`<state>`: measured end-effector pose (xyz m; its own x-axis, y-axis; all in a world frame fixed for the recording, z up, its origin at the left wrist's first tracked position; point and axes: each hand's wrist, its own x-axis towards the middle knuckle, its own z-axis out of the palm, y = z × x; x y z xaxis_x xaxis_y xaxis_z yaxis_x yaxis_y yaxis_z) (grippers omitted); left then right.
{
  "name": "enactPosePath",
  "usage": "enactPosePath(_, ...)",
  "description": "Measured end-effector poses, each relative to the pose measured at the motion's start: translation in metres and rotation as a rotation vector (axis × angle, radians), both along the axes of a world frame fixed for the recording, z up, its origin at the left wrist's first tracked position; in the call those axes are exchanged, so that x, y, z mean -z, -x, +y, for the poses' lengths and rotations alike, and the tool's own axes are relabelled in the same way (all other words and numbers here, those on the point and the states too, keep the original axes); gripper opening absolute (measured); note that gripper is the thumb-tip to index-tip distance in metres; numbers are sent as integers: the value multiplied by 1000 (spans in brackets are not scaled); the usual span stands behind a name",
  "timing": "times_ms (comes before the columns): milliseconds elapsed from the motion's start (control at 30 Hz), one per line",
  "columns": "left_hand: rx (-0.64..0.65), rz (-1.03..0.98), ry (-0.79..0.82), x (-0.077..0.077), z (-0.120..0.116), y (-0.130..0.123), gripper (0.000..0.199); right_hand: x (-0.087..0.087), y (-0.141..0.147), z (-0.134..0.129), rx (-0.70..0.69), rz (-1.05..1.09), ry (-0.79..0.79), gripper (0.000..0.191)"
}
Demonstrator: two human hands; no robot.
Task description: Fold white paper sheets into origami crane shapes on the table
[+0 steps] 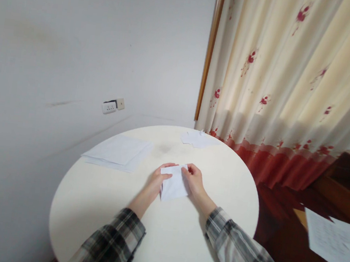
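A small folded sheet of white paper (174, 187) is between my two hands, above the middle of the round white table (95, 210). My left hand (158, 179) grips its left edge, thumb on top and fingers behind. At the upper right corner, my right hand (194, 178) pinches the paper between thumb and bent index finger. The other fingertips are partly hidden behind the sheet. Its lower corner points toward me.
A stack of white paper sheets (116, 151) lies at the table's left. Torn paper pieces (197, 139) lie near the far edge. Written sheets (334, 239) rest on a surface at the right. A wall with a socket (109, 107) and a floral curtain (274, 75) stand behind.
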<state>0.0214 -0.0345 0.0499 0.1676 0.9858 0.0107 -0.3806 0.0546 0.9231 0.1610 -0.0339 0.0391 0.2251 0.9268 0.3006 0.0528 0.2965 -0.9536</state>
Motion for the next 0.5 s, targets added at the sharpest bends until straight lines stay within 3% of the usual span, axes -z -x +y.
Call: enactPosePath(500, -10, -4, 4, -1, 0, -1, 43, -2, -1, -2, 62, 8, -41, 17)
